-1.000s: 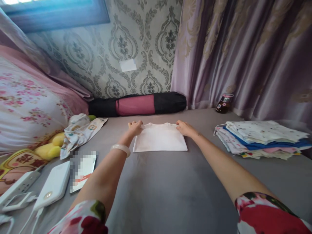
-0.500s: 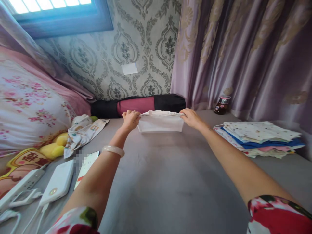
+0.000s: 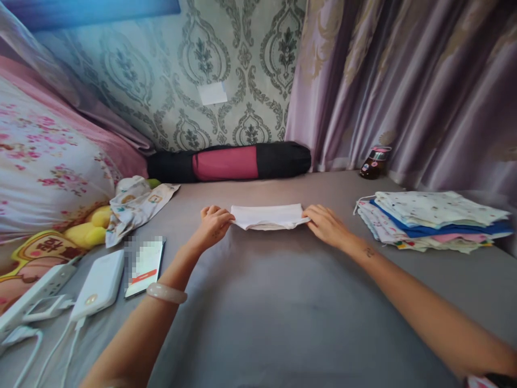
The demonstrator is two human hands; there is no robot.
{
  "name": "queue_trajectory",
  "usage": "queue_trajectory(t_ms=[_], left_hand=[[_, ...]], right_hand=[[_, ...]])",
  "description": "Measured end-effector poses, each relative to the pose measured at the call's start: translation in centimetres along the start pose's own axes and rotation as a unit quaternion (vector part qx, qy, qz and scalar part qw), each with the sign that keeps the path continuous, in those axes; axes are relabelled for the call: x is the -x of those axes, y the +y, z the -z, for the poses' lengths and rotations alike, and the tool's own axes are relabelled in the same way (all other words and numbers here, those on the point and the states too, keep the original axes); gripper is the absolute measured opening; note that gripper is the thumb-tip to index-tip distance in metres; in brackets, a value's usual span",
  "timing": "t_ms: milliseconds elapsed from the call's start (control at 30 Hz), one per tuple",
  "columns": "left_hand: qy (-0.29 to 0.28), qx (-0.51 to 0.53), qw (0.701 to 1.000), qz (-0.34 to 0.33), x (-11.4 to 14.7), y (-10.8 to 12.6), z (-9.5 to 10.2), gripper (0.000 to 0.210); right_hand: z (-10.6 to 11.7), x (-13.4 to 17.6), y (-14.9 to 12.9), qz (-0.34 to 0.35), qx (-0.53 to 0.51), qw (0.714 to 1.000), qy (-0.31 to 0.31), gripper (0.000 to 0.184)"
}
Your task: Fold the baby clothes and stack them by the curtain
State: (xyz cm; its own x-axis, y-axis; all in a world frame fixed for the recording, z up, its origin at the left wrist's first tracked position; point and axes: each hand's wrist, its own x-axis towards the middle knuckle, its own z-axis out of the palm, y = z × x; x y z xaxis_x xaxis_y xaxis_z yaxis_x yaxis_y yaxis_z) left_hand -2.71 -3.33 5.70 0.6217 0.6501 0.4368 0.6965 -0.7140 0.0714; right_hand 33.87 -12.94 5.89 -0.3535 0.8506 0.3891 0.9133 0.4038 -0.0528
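Note:
A folded white cloth garment (image 3: 266, 214) lies low over the grey bed sheet, straight ahead of me; a curved, collar-like edge faces my side. My left hand (image 3: 215, 223) pinches its near left corner between thumb and fingers. On the opposite side, my right hand (image 3: 325, 223) grips the near right corner. The cloth is stretched fairly straight between both hands. Whether its whole underside touches the sheet I cannot tell.
Folded clothes (image 3: 436, 221) are stacked at right, with a dark jar (image 3: 374, 164) behind. A black and pink roll bag (image 3: 226, 163) lines the wall. At left are a phone (image 3: 143, 269), white power bank (image 3: 99, 285), power strip (image 3: 36, 293) and crumpled printed cloth (image 3: 135, 210).
Both hands have brought the white garment's held edge down and toward me. It hung below my hands before; now it lies flatter, extending away from them. The view has tilted downward.

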Motion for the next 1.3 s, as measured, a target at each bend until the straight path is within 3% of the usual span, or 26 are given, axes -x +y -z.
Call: queue_trajectory(t_ms=[300, 433, 533, 600, 700, 833, 1000, 1300], left_hand=[[-0.104, 0.005, 0.994, -0.029, 2.6, 0.4, -1.3, 0.034], [-0.146, 0.011, 0.989, 0.012, 2.3, 1.0, -0.7, 0.032], [-0.141, 0.0, 0.987, 0.07, 0.7, 2.5, -0.6, 0.021], [-0.122, -0.012, 0.987, 0.101, -0.8, 4.1, -1.2, 0.026], [-0.105, -0.009, 0.987, 0.126, -3.1, 6.7, -3.3, 0.03], [-0.097, -0.008, 0.987, 0.125, -4.9, 9.1, -6.8, 0.04], [-0.125, -0.006, 0.982, 0.142, -5.1, 9.3, -9.0, 0.047], [-0.147, -0.004, 0.982, 0.12, -6.1, 8.1, -8.7, 0.046]], right_hand=[[-1.1, 2.9, -1.9, 0.012, 0.006, 0.997, -0.077, 0.027], [-0.7, 2.5, -2.1, -0.02, -0.007, 0.994, -0.108, 0.029], [-1.1, 0.5, -2.8, -0.068, -0.011, 0.993, -0.099, 0.028], [-2.0, -1.4, -3.7, -0.099, -0.019, 0.992, -0.075, 0.031], [-4.2, -4.4, -5.6, -0.118, -0.025, 0.992, -0.048, 0.039], [-7.1, -6.8, -7.7, -0.15, -0.029, 0.985, -0.077, 0.05], [-8.8, -7.2, -8.1, -0.164, -0.042, 0.981, -0.096, 0.053], [-8.5, -7.9, -7.0, -0.151, -0.048, 0.978, -0.136, 0.055]])
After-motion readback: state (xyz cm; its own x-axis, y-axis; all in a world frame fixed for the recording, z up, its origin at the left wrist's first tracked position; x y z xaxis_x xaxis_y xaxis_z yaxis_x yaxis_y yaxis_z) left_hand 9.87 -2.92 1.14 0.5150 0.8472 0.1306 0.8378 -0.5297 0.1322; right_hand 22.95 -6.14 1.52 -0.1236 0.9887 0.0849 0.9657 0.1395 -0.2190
